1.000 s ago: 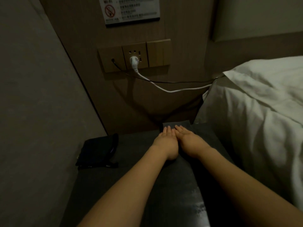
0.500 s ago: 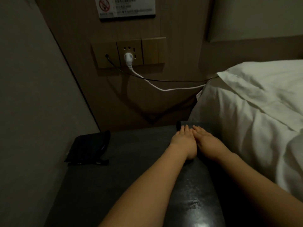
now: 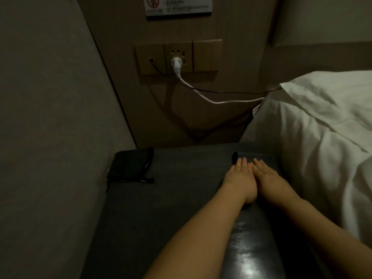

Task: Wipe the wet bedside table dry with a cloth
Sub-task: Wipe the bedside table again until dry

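Observation:
The dark bedside table fills the lower middle of the view. A wet sheen glints on its near right part. My left hand and my right hand lie flat side by side, palms down, at the table's far right. They press on a dark cloth, which shows only as a strip beyond my fingertips; the rest is hidden under my hands.
A black pouch lies in the table's far left corner against the padded wall. White bedding borders the table's right side. A white cable runs from the wall socket toward the bed.
Both hands slid the cloth rightward along the back of the table toward the bed, then drew slightly back toward me.

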The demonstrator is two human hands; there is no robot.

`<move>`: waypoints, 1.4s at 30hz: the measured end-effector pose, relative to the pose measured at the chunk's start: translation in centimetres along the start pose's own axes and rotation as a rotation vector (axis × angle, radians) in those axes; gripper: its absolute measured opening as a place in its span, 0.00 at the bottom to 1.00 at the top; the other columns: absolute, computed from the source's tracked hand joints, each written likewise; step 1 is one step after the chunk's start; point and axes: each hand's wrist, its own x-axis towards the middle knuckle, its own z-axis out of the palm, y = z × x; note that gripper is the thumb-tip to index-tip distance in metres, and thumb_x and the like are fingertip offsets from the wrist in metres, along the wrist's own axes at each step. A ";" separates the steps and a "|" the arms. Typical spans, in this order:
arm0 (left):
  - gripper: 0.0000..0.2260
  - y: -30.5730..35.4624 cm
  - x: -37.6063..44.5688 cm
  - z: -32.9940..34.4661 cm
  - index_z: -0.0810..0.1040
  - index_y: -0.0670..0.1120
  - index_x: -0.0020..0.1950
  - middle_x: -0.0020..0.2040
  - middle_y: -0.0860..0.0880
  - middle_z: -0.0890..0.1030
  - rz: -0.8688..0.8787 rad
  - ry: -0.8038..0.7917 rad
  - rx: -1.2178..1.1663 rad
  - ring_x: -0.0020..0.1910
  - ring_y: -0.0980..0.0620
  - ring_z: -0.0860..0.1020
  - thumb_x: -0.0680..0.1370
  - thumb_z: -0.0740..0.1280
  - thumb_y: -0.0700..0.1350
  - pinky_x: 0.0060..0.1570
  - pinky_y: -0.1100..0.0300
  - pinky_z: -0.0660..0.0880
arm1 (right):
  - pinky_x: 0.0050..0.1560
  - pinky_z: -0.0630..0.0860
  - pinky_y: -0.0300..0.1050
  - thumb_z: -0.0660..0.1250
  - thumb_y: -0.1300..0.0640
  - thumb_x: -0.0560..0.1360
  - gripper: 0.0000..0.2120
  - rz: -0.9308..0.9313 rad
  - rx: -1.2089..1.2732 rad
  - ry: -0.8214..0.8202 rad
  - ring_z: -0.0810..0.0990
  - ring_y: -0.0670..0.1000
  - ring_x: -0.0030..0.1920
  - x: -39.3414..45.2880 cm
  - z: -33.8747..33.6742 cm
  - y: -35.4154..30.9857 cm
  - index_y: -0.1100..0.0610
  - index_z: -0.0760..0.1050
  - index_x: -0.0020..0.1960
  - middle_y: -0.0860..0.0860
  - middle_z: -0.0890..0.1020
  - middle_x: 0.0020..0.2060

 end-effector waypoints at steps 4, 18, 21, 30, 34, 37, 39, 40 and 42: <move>0.32 -0.6 -1.3 0.5 0.39 0.37 0.77 0.78 0.39 0.40 -0.007 0.005 -0.031 0.78 0.43 0.41 0.80 0.55 0.42 0.76 0.51 0.44 | 0.74 0.45 0.44 0.52 0.55 0.81 0.27 -0.004 -0.009 -0.001 0.47 0.53 0.76 -0.9 0.3 -1.6 0.59 0.45 0.75 0.57 0.49 0.77; 0.31 -5.3 -7.2 2.2 0.40 0.38 0.77 0.79 0.40 0.40 -0.102 0.020 -0.072 0.78 0.44 0.42 0.81 0.55 0.43 0.76 0.52 0.44 | 0.75 0.46 0.46 0.52 0.55 0.81 0.27 -0.098 0.020 -0.015 0.47 0.53 0.76 -1.9 1.6 -8.7 0.60 0.46 0.76 0.57 0.49 0.77; 0.31 -6.7 -9.0 2.9 0.40 0.38 0.77 0.79 0.40 0.40 -0.134 0.027 -0.081 0.78 0.45 0.41 0.81 0.54 0.43 0.76 0.53 0.45 | 0.76 0.49 0.49 0.42 0.50 0.78 0.28 -0.143 -0.010 -0.015 0.48 0.55 0.76 -1.7 2.9 -10.5 0.60 0.48 0.75 0.58 0.51 0.76; 0.33 -10.2 -14.2 3.9 0.38 0.39 0.77 0.79 0.41 0.39 -0.218 0.007 -0.092 0.78 0.45 0.40 0.80 0.55 0.44 0.77 0.53 0.43 | 0.76 0.46 0.48 0.50 0.56 0.80 0.27 -0.226 -0.013 -0.032 0.46 0.55 0.76 -2.5 4.5 -16.2 0.61 0.45 0.75 0.58 0.48 0.76; 0.33 -11.7 -16.3 4.7 0.38 0.39 0.77 0.79 0.40 0.39 -0.249 0.017 -0.106 0.78 0.45 0.40 0.80 0.56 0.45 0.77 0.53 0.44 | 0.76 0.46 0.49 0.50 0.56 0.80 0.27 -0.270 -0.013 -0.056 0.45 0.56 0.76 -3.1 4.9 -18.7 0.61 0.44 0.75 0.58 0.48 0.76; 0.34 -12.9 -17.8 5.3 0.38 0.39 0.77 0.79 0.40 0.39 -0.268 0.033 -0.113 0.78 0.45 0.40 0.80 0.56 0.45 0.77 0.54 0.43 | 0.75 0.46 0.49 0.50 0.58 0.80 0.27 -0.297 0.027 -0.065 0.45 0.55 0.76 -3.5 5.1 -20.6 0.61 0.44 0.75 0.58 0.48 0.76; 0.34 -13.5 -18.5 5.8 0.38 0.39 0.77 0.79 0.41 0.40 -0.286 0.047 -0.133 0.78 0.46 0.40 0.80 0.56 0.45 0.77 0.54 0.43 | 0.75 0.45 0.48 0.50 0.59 0.80 0.26 -0.307 0.060 -0.068 0.46 0.55 0.76 -3.8 5.2 -21.7 0.61 0.45 0.75 0.58 0.48 0.76; 0.34 -13.8 -18.9 5.9 0.38 0.39 0.77 0.79 0.41 0.40 -0.297 0.050 -0.143 0.78 0.46 0.40 0.80 0.56 0.45 0.77 0.55 0.43 | 0.75 0.45 0.48 0.50 0.59 0.80 0.26 -0.317 0.070 -0.066 0.46 0.54 0.76 -3.9 5.3 -22.2 0.61 0.45 0.75 0.57 0.48 0.76; 0.33 -14.3 -19.5 6.4 0.38 0.40 0.77 0.79 0.41 0.40 -0.323 0.053 -0.157 0.78 0.46 0.41 0.80 0.56 0.46 0.77 0.55 0.43 | 0.75 0.44 0.47 0.50 0.60 0.80 0.26 -0.333 0.085 -0.064 0.46 0.54 0.76 -3.9 5.5 -23.1 0.61 0.46 0.75 0.57 0.48 0.77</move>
